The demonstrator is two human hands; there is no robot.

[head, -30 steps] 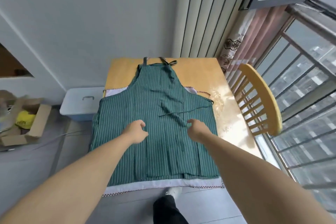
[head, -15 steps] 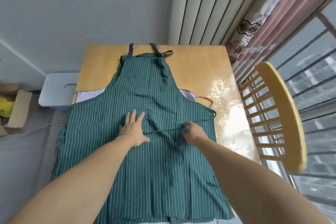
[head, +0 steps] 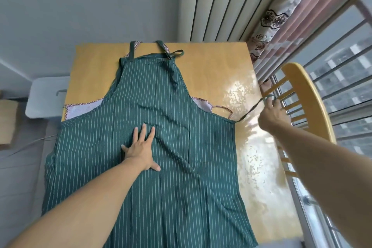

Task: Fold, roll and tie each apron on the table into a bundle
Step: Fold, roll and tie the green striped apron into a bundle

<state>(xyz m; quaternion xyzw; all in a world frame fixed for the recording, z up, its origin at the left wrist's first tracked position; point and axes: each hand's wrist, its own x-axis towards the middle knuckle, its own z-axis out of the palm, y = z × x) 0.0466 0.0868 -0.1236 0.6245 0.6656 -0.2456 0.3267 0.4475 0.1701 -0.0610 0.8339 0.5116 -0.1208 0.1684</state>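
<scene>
The green apron [head: 153, 147] lies flat and unfolded on the table [head: 211, 70], left hand [head: 141, 147] pressing its middle flat-fingered, right hand [head: 271, 115] pinching its tie [head: 251, 109] off its right edge; folding, rolling, tying all remain.

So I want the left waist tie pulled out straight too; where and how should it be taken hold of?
That tie cannot be seen. The green striped apron has its left waist corner at the wooden table edge, so feel there, coming from the left. Pinch the strap near its root and draw outward, as the right hand does with the right waist tie while the left hand presses flat.
</scene>
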